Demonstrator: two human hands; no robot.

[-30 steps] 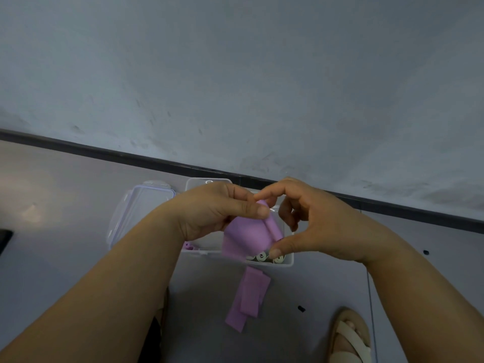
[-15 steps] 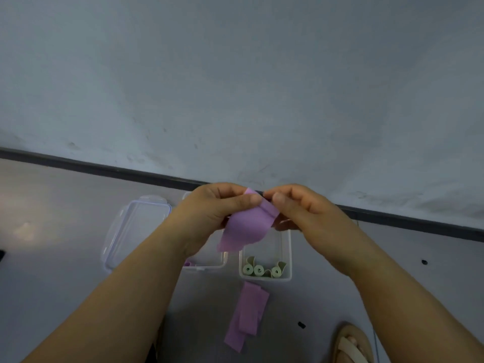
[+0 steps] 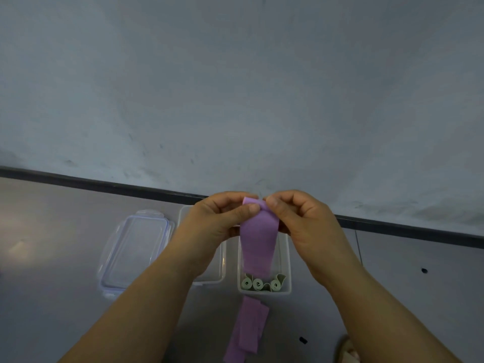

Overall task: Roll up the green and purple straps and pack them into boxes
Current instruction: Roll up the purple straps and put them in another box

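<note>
Starting the roll. We pinch the top edge of the strap [image 3: 258, 239] between thumb and forefinger of the left hand [image 3: 217, 221] and the right hand [image 3: 301, 224], both close together above the box [image 3: 264, 291]. We judge it best to fold that edge over squarely, turn it tight with both thumbs, and let the tail hang free. The strap is purple, flat, matte and limp. It hangs straight down over the box toward the green rolls [image 3: 258, 284] inside, and we cannot tell whether it touches them. A spare strap [image 3: 248, 328] lies folded just in front of the box
</note>
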